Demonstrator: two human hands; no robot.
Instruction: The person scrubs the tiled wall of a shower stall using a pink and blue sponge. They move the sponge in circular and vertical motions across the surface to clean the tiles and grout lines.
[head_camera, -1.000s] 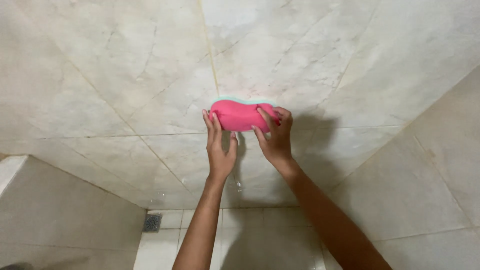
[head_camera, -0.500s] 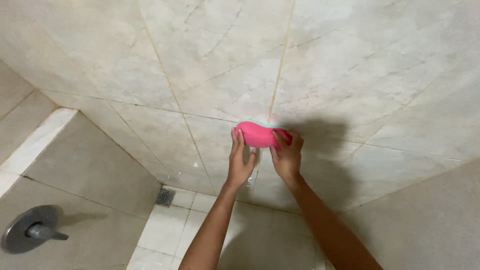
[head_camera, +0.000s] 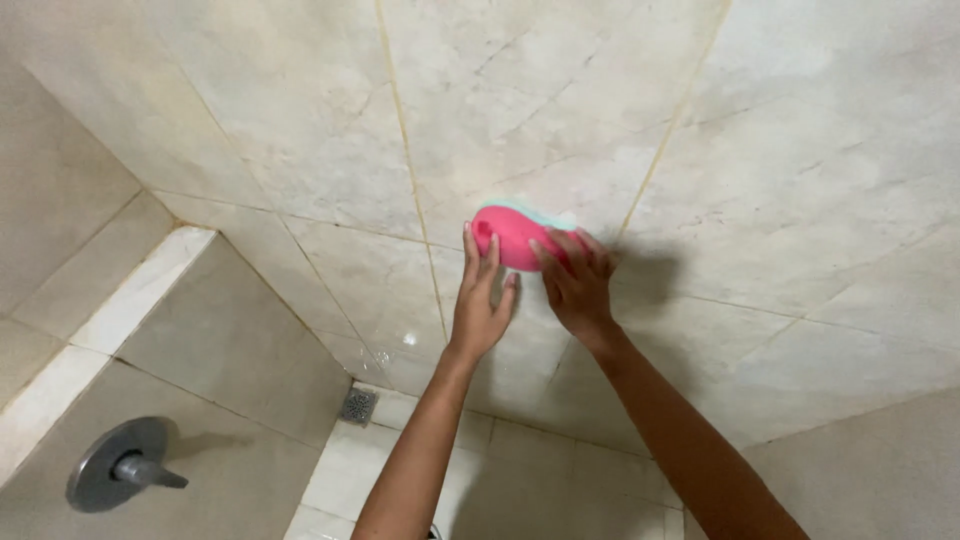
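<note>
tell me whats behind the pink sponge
A pale marbled wall tile lies behind the pink sponge, which both hands, left and right, press against it. The tile patch under it is covered.

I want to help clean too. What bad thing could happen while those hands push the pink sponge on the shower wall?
The tiles look wet and shiny, so the sponge might slip out from under the left hand and right hand. Both arms stretch far forward, and a slip could tip the person toward the wall. The metal tap sticks out low on the left, and someone could bump it.
</note>
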